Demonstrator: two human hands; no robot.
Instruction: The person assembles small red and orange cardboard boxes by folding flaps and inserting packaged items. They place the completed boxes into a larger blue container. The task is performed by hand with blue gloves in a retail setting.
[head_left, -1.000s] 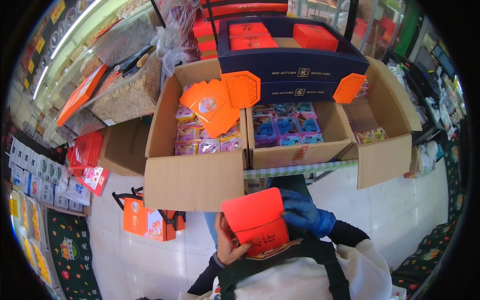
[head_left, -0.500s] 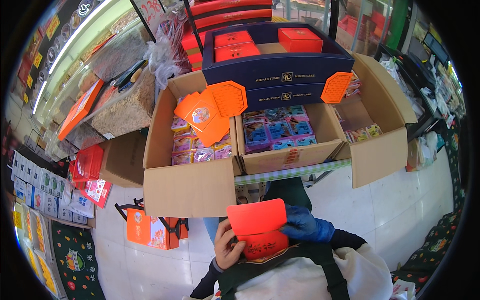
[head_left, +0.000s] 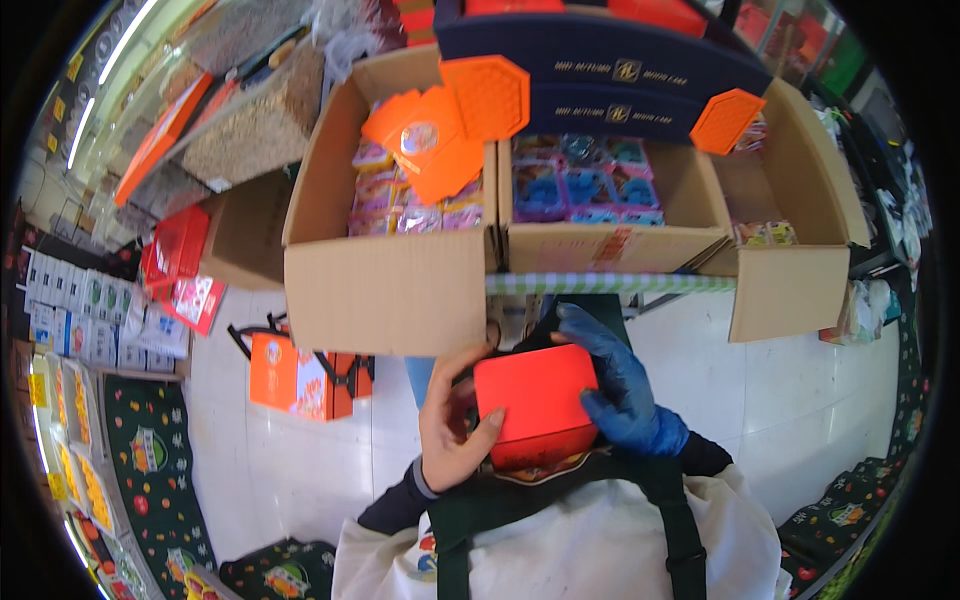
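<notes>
A small red cardboard box (head_left: 536, 396) is held in front of my apron, its lid lying down over the top. My bare left hand (head_left: 452, 420) grips its left side, thumb on the near edge and fingers round toward the far side. On the right, my right hand (head_left: 627, 395) wears a blue glove. Its thumb rests against the box's right edge, and its fingers reach past the far right corner. The box's underside and contents are hidden.
Ahead, open cartons (head_left: 385, 292) hold small wrapped packs. Dark blue trays (head_left: 620, 75) with red boxes rest on them, beside orange cards (head_left: 425, 140) and orange octagonal lattice pieces (head_left: 727, 122). An orange carry box (head_left: 300, 375) stands on the floor at left.
The raised red lid has come down over the box. Both hands have moved up along its sides, the gloved fingers now past its far corner. The cartons sit higher in the view.
</notes>
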